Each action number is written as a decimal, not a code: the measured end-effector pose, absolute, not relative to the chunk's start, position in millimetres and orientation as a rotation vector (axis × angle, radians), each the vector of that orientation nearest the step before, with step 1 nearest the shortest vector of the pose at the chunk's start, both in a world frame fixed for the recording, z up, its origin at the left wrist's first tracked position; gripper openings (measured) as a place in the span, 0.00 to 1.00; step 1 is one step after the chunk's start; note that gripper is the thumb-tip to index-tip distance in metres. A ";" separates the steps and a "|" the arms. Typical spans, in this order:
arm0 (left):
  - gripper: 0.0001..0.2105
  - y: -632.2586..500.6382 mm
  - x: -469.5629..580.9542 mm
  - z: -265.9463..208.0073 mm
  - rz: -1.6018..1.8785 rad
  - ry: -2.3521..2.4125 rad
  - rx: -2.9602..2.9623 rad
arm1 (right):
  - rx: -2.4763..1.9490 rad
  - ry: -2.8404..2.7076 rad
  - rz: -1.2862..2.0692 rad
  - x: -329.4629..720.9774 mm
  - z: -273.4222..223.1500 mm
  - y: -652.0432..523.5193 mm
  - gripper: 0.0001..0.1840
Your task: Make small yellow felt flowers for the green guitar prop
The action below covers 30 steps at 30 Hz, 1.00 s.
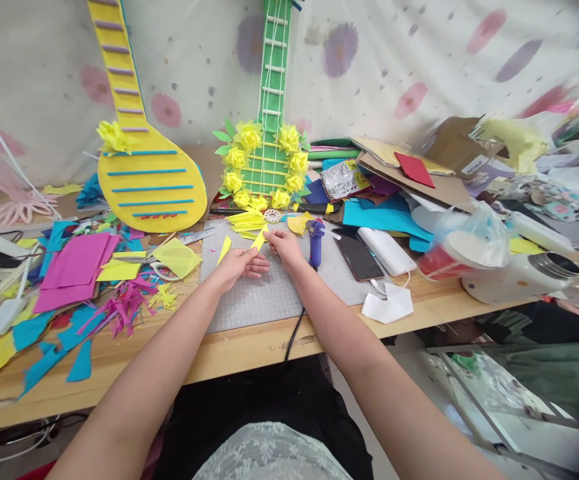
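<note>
Between my two hands is a yellow paper strip, raised above the grey cutting mat. My left hand pinches its lower end, the other fingers stretched out. At the upper end, the fingertips of my right hand are closed on the same strip. Another yellow strip lies on the mat just left of my left hand. Behind the hands is a pile of yellow strips. A purple glue gun stands right of my right hand, its black cord running off the table edge.
A yellow paper instrument and a green one with yellow flowers lean on the wall. Magenta sheets, scissors and scraps cover the left. A phone, white power bank, cup and steel-mouthed bottle are rightward.
</note>
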<state>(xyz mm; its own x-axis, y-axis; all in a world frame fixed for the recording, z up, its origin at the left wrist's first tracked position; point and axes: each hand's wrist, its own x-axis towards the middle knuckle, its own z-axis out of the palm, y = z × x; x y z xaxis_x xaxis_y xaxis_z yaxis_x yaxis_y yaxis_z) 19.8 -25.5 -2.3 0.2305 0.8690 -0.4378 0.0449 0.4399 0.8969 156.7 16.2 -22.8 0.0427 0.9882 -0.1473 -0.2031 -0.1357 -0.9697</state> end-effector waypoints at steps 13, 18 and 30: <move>0.17 -17.7 -30.1 24.6 0.636 1.406 1.069 | -1.331 -1.173 1.343 152.9 -7.2 18.4 0.16; 0.09 -6.7 -45.4 35.5 0.875 1.697 1.238 | -1.340 -1.323 1.434 129.0 -0.1 25.1 0.13; 0.09 3.1 -42.2 16.5 0.877 1.698 1.129 | -1.466 -1.486 1.405 91.3 -6.8 40.5 0.15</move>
